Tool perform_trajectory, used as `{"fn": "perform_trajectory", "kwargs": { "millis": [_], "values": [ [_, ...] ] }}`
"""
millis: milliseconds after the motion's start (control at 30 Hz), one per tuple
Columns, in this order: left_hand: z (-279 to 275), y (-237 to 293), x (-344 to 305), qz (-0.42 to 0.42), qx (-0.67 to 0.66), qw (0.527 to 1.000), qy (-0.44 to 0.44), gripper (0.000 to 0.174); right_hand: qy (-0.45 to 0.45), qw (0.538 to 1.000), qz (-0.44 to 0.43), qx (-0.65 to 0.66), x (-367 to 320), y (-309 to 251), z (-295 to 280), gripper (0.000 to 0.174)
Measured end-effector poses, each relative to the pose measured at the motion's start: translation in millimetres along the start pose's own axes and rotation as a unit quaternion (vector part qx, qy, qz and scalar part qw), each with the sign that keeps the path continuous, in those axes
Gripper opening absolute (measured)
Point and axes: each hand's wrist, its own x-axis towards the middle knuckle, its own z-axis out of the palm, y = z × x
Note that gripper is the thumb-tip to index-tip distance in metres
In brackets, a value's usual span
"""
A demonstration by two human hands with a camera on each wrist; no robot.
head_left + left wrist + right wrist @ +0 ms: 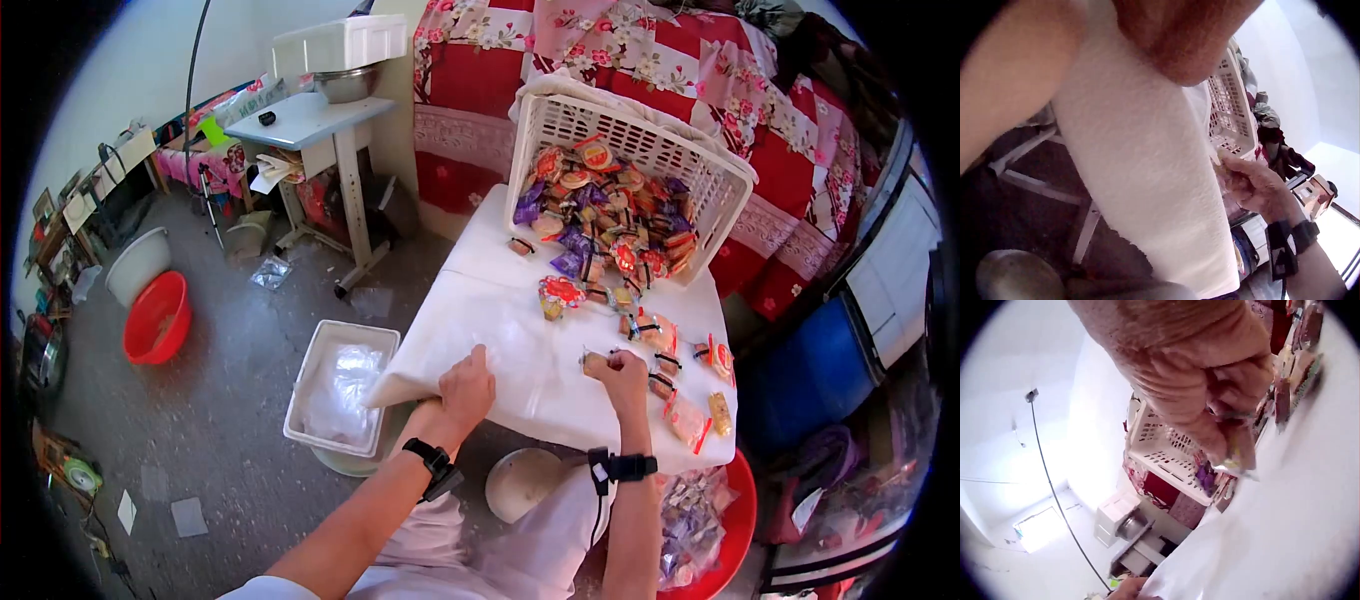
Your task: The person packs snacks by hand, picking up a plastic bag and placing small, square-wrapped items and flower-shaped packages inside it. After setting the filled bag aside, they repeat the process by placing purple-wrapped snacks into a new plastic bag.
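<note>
My right hand pinches a small wrapped snack just above the white-covered table. Seen from the right wrist, the same hand has thumb and fingers round the clear-wrapped piece. Over the table's front left part is my left hand, fingers bent, beside a shiny clear plastic patch; whether it grips anything is hidden. Several wrapped snacks lie right of my right hand, among them a pink-and-clear packet and a yellowish bar.
A white slotted basket with many wrapped snacks lies tipped at the table's back. Left of the table, a white tray on a round base holds clear plastic. A red tub with packets stands at the lower right. A stool is below.
</note>
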Motion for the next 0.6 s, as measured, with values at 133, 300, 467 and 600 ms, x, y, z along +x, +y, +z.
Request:
{"fn": "perform_trajectory", "kwargs": {
  "millis": [133,300,467,600],
  "values": [
    [1,-1,-1,0.006,-0.015,1.0,0.001,0.039,-0.109,0.954,0.145,0.239,-44,-32,13,0.023],
    [2,-2,1,-0.004,-0.003,1.0,0.008,0.032,-0.172,0.9,0.193,0.351,-65,-48,63,0.023],
    [5,-5,0,0.01,-0.008,1.0,0.008,0.029,-0.078,0.85,0.212,0.476,-62,-60,88,0.02],
    [3,-4,1,0.021,-0.012,1.0,0.018,0.028,0.027,0.842,0.162,0.514,-73,-70,97,0.027]
  ]
}}
